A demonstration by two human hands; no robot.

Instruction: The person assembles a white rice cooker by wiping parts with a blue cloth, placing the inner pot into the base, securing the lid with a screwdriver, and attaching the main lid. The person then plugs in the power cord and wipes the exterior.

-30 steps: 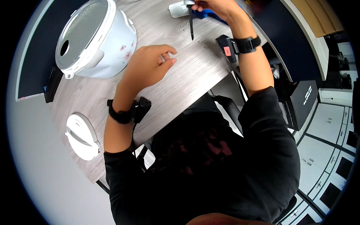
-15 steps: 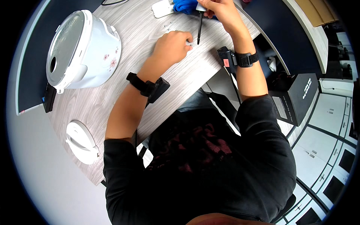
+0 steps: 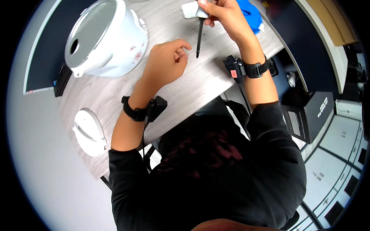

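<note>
My right hand [image 3: 225, 17] is closed around the light grey handle of a screwdriver [image 3: 199, 40], whose dark shaft points down over the table with the tip in the air. To its left, my left hand [image 3: 166, 65] hovers above the tabletop with fingers curled in. A small glint shows between those fingers, too small to name. Left of that hand is a white rice cooker [image 3: 119, 50] with pink flowers on its side, tilted in view, its grey round face with a dark hole turned left. A white flat part [image 3: 189, 10] lies beyond the screwdriver.
A blue cloth [image 3: 251, 17] lies behind my right wrist. An oval white plastic cover [image 3: 89, 132] sits at the table's left edge. Tiny loose bits are on the wood table [image 3: 192, 92]. A black box [image 3: 310, 117] stands at the right, with white cabinets [image 3: 335, 165] beyond.
My left hand has drawn back to the left, away from the screwdriver tip, its fingers still curled. The right hand keeps the screwdriver. The whole view has shifted a little.
</note>
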